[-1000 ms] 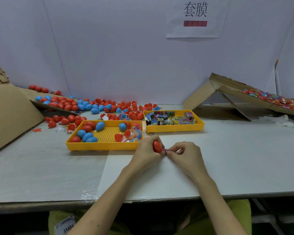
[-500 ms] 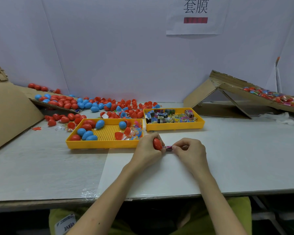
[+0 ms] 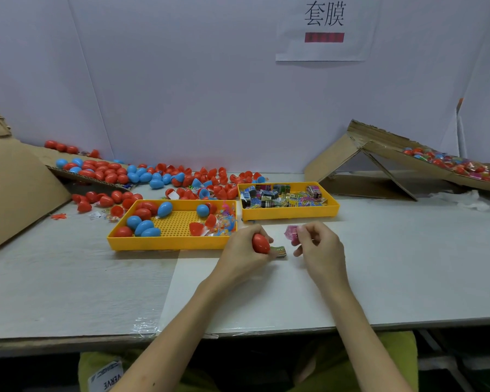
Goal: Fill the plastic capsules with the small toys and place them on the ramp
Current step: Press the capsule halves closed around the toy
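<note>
- Capsule of red, egg-shaped plastic (image 3: 260,243) sits low over the white table (image 3: 408,264), gripped by the left hand (image 3: 245,250) with fingers curled round it.
- A small green-and-yellow wrapped toy (image 3: 279,252) pokes out at its right end, by the left fingertips; whether it is inside yet I cannot tell.
- The right hand (image 3: 320,247), just beside, pinches a pink wrapped toy (image 3: 291,232) between thumb and fingertip.
- I'd judge the shell light, stiff and slick, likely to pop or squirt away if squeezed at the seam; best held round its belly.
- The near yellow plastic tray (image 3: 170,242) holds red and blue capsules (image 3: 143,222), loose halves and bright toys.
- The second yellow tray (image 3: 290,215) is packed with small wrapped packets (image 3: 280,195).
- Far right, the sloping cardboard ramp (image 3: 385,141) carries a heap of red capsules and bright packets (image 3: 447,162).
</note>
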